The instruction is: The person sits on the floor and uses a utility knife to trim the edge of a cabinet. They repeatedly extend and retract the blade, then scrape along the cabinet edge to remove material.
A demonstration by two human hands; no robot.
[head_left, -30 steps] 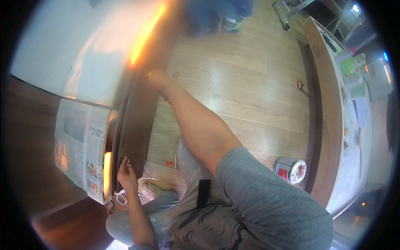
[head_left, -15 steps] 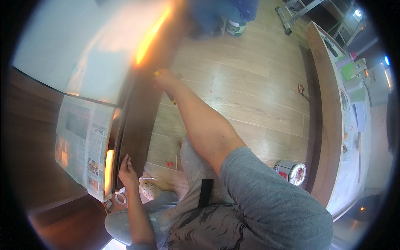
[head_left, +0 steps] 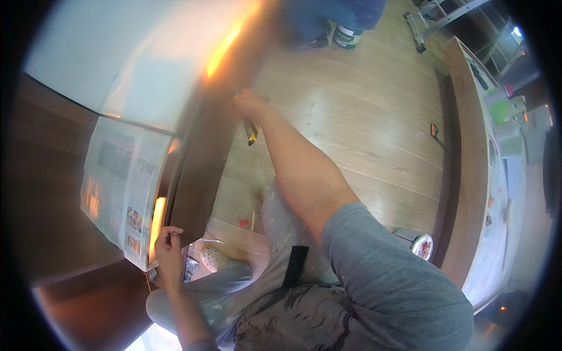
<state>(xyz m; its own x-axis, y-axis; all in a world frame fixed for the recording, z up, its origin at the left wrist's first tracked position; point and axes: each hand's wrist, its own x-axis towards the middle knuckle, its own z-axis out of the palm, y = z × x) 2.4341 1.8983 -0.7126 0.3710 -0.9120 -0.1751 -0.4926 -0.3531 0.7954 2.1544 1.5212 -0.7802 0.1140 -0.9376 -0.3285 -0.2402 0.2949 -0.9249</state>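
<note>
A long dark brown panel (head_left: 199,175) runs along the front of the white surface on my left. My right hand (head_left: 250,104) is at the panel's far stretch, closed round a slim black-and-yellow utility knife (head_left: 252,133); its handle end sticks out below my fist, and its tip is too blurred to see. At the panel's near end, beside a glowing light strip (head_left: 157,228), my left hand (head_left: 170,243) has its fingers bent together. Anything between those fingertips is too small to make out. Newspaper (head_left: 114,169) covers the surface's near end.
Another person's legs (head_left: 304,23) and a green bucket (head_left: 347,36) are at the far end. A stepladder (head_left: 436,26) stands far right. A paint tin (head_left: 420,245) sits near a wooden-sided bench (head_left: 468,193) holding bottles. An orange-and-black tool (head_left: 434,131) lies on the floor.
My left hand has slid nearer along the panel to its end, and its stretched fingers have curled in. My right hand has turned, showing more of the knife's handle. The view has shifted slightly.
</note>
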